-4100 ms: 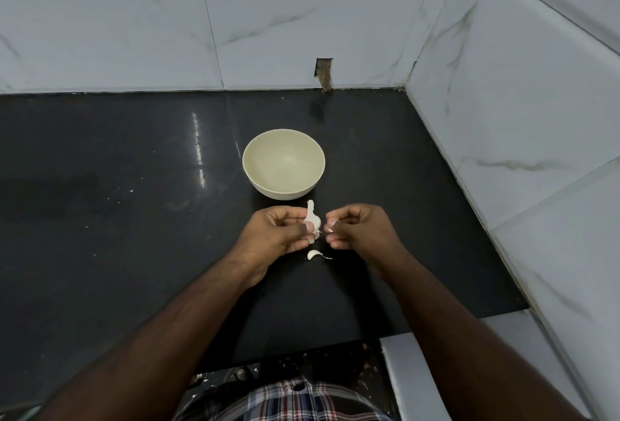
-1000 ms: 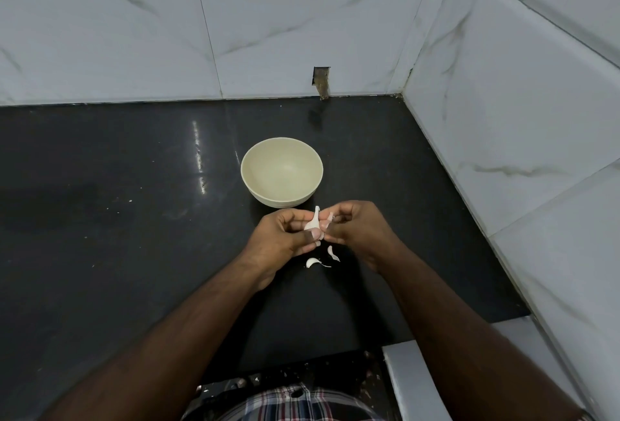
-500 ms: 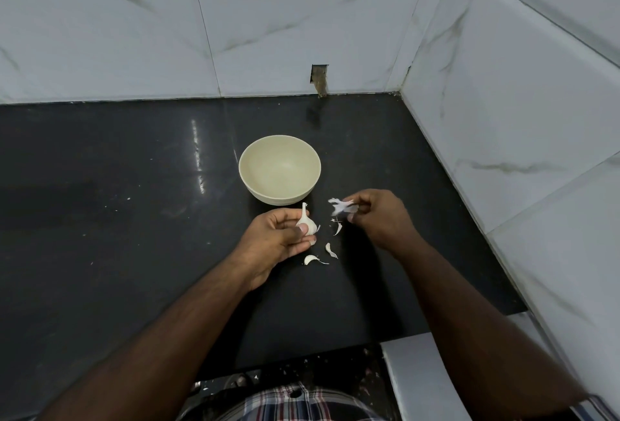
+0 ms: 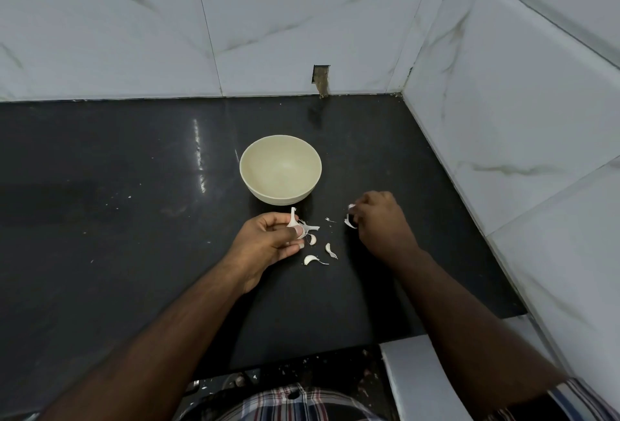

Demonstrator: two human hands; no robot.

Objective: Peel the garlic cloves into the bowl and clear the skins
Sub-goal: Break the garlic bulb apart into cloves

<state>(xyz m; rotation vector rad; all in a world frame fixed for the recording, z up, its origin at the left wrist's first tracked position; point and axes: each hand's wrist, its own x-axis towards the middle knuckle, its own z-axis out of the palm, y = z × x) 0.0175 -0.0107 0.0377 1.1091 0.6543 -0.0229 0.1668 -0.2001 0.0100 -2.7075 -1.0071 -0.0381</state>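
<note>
Garlic clove (image 4: pixel 293 219) sits pinched in my left hand (image 4: pixel 268 239), thumb and fingers curled round it, a loose strip of skin (image 4: pixel 310 228) trailing from its side. My right hand (image 4: pixel 379 219) pinches a torn skin piece (image 4: pixel 350 221) in its grip, low over the dark surface (image 4: pixel 134 219). Between my hands lie skin scraps (image 4: pixel 313 259). Beyond them stands the cream bowl (image 4: pixel 280 169), just past my left fingertips.
</note>
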